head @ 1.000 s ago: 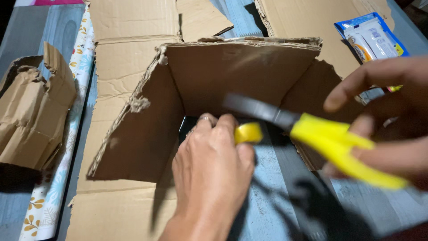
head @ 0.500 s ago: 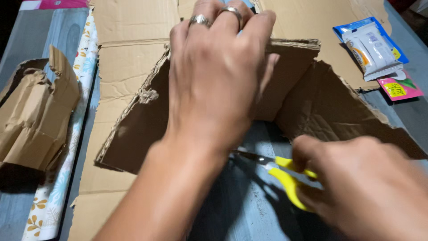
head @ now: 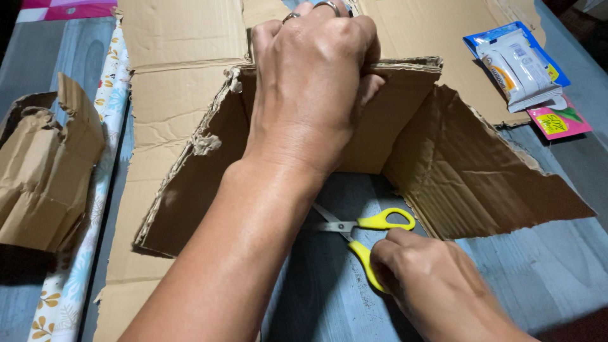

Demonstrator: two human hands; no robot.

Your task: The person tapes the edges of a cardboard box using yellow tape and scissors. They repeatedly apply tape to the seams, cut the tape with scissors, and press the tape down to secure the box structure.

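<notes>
Since half a second ago, scissors [head: 364, 231] have been lowered flat onto the table [head: 544, 278], lower centre; right hand [head: 437, 285] grip is closed on one yellow loop; left hand [head: 310, 82] is clamped over the cardboard panel [head: 392, 120] top edge; the panel is judged light, stiff, tear-prone, best held at its rim; a blue-and-white packet [head: 516, 63] and pink label [head: 557, 121] are seen upper right.

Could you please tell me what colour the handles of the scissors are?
Bright yellow, seen in the head view: scissors by the right hand.
</notes>
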